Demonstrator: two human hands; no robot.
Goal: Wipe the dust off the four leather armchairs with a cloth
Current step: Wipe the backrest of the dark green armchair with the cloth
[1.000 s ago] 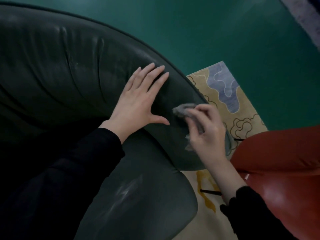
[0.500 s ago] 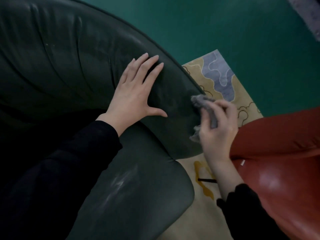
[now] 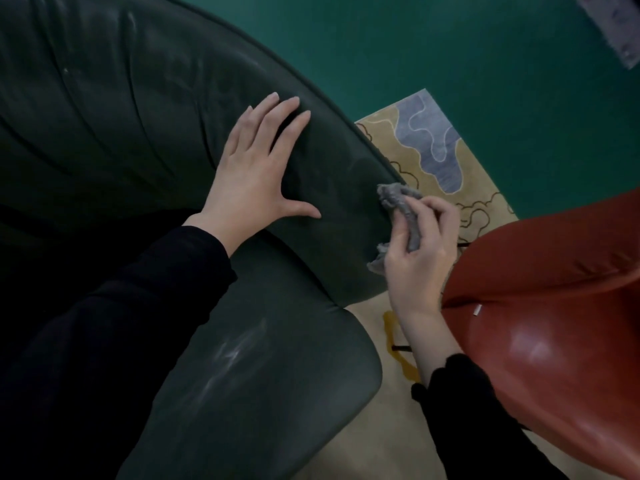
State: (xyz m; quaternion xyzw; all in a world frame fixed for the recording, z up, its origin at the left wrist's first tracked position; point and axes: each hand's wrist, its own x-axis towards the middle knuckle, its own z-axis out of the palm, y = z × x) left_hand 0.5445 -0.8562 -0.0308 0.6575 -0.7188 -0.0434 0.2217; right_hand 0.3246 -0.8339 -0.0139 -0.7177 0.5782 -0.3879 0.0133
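Your left hand [image 3: 252, 178] lies flat, fingers straight, on the green armchair [image 3: 138, 116], your right hand [image 3: 419, 258] grips the cloth [image 3: 398, 199] at its rim, and the streaky seat [image 3: 242, 368] and red armchair [image 3: 554, 306] look unwiped.

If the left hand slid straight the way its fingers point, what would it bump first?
The left hand lies flat on the green armchair; ahead is only its rim, then likely open air over the floor.
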